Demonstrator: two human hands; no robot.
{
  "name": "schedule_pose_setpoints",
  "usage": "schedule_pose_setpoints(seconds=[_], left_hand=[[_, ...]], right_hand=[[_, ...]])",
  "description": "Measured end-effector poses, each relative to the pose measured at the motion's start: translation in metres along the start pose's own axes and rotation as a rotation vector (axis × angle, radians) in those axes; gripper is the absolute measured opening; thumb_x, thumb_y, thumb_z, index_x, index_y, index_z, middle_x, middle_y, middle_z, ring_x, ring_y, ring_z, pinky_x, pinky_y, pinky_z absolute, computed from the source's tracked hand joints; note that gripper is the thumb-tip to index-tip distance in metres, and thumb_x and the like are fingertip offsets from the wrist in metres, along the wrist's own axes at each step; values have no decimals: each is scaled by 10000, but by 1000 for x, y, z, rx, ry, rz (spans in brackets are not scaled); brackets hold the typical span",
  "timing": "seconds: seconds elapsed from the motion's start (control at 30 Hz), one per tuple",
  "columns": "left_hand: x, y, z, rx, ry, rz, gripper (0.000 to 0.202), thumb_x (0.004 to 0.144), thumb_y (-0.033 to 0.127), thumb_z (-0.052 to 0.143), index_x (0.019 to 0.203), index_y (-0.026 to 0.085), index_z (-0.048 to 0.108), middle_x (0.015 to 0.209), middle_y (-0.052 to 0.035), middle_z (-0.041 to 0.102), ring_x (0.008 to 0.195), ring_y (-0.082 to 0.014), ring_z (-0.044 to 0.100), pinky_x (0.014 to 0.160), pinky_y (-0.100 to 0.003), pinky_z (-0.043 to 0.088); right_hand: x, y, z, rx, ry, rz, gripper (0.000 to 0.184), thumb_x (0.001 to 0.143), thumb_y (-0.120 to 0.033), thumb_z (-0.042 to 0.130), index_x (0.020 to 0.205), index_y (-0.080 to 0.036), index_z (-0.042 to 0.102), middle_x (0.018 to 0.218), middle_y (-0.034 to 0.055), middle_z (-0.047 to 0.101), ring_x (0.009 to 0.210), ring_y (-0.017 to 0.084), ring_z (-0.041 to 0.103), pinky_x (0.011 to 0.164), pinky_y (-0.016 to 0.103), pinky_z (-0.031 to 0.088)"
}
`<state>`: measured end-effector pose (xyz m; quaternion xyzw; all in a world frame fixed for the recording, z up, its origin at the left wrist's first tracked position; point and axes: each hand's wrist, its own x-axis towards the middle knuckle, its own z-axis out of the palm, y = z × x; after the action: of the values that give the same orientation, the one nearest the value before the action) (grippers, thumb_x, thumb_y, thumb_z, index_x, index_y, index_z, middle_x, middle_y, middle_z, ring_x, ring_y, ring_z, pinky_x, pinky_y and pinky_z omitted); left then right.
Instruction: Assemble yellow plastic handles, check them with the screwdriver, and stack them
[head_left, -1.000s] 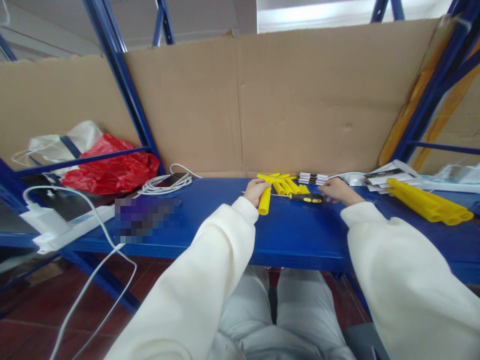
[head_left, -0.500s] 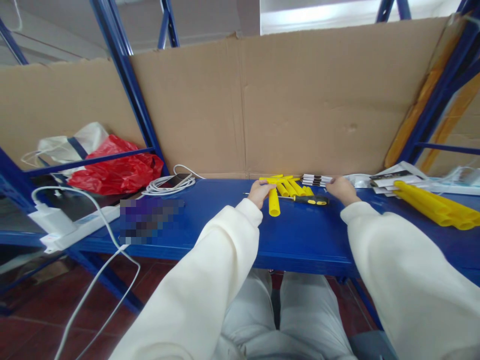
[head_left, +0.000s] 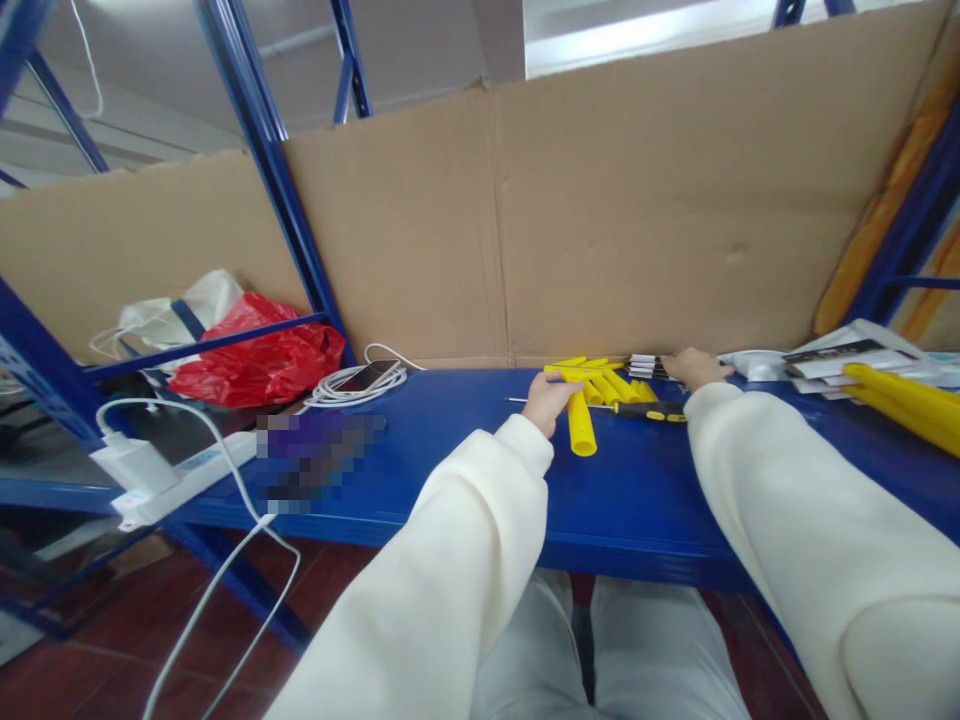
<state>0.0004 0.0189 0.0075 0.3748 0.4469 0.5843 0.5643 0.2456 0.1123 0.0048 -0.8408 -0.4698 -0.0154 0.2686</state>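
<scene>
My left hand (head_left: pixel 550 402) is closed around the upper part of a short yellow tube (head_left: pixel 582 428), whose open end points toward me. Behind it several more yellow tubes (head_left: pixel 609 382) lie together on the blue shelf top (head_left: pixel 450 440). A screwdriver (head_left: pixel 649 411) with a black and yellow handle lies across in front of them, its thin shaft running left behind the tube and my left hand. My right hand (head_left: pixel 699 368) is at the right end of a small stack of white-and-black pieces (head_left: pixel 645 366). Its fingers are drawn together, and whatever they pinch is hidden.
Long yellow tubes (head_left: pixel 907 405) and papers (head_left: pixel 840 362) lie on the right. To the left are a coiled white cable (head_left: pixel 349 388), a blurred-out object (head_left: pixel 319 455), a power strip (head_left: pixel 184 480) with a charger, and a red plastic bag (head_left: pixel 259 350). A cardboard sheet (head_left: pixel 637 220) closes the back.
The view has shifted left, so everything appears farther right and slightly lower. My left hand still holds the yellow tube, and my right hand stays by the white-and-black stack.
</scene>
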Motion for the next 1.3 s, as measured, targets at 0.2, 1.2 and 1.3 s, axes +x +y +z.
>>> schedule_pose_setpoints(seconds=[0.2, 1.2, 1.3], left_hand=[[0, -1, 1, 1, 8, -5, 381, 677, -77, 733, 938, 155, 581, 671, 17, 633, 648, -151, 670, 792, -331, 571], [27, 3, -18, -95, 184, 145, 222, 705, 4, 764, 812, 131, 616, 646, 17, 606, 608, -118, 620, 677, -263, 518], [31, 8, -24, -180, 264, 166, 170, 713, 28, 754, 788, 128, 639, 644, 19, 608, 640, -130, 639, 686, -278, 530]], right_hand=[[-11, -6, -10, -18, -43, 68, 440, 879, -329, 599, 1235, -82, 676, 1241, 282, 647, 1241, 393, 589, 1008, 586, 416], [-78, -10, -39, 1317, -341, -101, 187, 853, -20, 640, 779, -178, 572, 682, -13, 650, 595, 73, 646, 584, 142, 536], [-87, -11, -41, 1278, -448, -146, 195, 843, -61, 706, 740, -171, 581, 642, -12, 655, 546, 69, 627, 589, 151, 542]])
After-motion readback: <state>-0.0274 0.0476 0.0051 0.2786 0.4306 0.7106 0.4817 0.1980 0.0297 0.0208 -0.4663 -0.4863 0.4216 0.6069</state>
